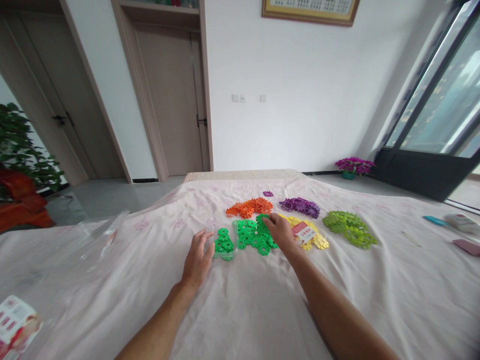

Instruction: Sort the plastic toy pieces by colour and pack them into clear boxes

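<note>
My left hand (198,255) is closed on the left side of a small clear plastic box (226,256), which has several green snowflake discs (224,242) inside. To the right of the box, a heap of green snowflake discs (246,234) lies on the cloth. At that heap's upper right, my right hand (279,229) pinches a green snowflake disc (261,219) between thumb and fingers. Under and beside the right wrist are yellow snowflake discs (320,242), with a red and white label card (304,233) on top.
Orange discs (250,206), purple discs (300,206) and yellow-green discs (349,228) lie in separate heaps. One purple disc (268,193) sits apart at the back. Clear plastic bags (71,250) cover the left side of the pale cloth (240,310). A blue object (435,220) lies far right.
</note>
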A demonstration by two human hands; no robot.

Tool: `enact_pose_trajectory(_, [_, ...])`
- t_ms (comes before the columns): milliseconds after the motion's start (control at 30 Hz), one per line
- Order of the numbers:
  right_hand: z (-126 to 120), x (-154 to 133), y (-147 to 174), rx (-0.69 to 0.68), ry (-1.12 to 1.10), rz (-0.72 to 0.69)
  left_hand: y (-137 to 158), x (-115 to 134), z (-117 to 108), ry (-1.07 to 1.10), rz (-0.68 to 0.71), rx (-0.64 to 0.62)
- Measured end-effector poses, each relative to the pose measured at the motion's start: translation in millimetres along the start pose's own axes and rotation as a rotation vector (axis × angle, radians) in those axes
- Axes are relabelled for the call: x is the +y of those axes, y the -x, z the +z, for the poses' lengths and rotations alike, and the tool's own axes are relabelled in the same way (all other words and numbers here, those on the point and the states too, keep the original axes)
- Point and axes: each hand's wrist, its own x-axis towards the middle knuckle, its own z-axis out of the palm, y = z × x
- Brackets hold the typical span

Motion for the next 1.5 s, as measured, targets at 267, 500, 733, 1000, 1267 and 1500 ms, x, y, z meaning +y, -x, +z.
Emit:
enact_pose_trajectory(267, [24.5, -45.0, 18.7, -0.027, -0.701, 0.160, -0.2, 1.8, 0.1, 0.017, -0.007, 0.009])
enact_pose_trajectory(500, [37.9, -52.6, 28.1, -0.244, -0.755, 0.022, -0.4, 2.8, -0.2, -0.001, -0.013, 0.007])
enact_pose_trajectory(733, [25.9, -31.4, 23.3, -0.178, 0.045, -0.110, -1.5, -0.8, 2.1, -0.004, -0.005, 0.031])
enact_pose_trajectory(1000, [35.6, -33.7, 41.6, -0.385, 0.391, -0.260, -1.5, 6.3, -0.1, -0.010, -0.024, 0.063])
enact_pose_trajectory(1267, [34.5, -36.1, 40.7, -0.361, 0.450, -0.279, -1.4, 3.9, 0.9, -0.095, -0.070, 0.114])
enact_pose_trajectory(1500, [36.6, -35.4, 39.4, -0.317, 0.538, -0.299, -1.0, 5.3, 0.1, -0.118, -0.091, 0.102])
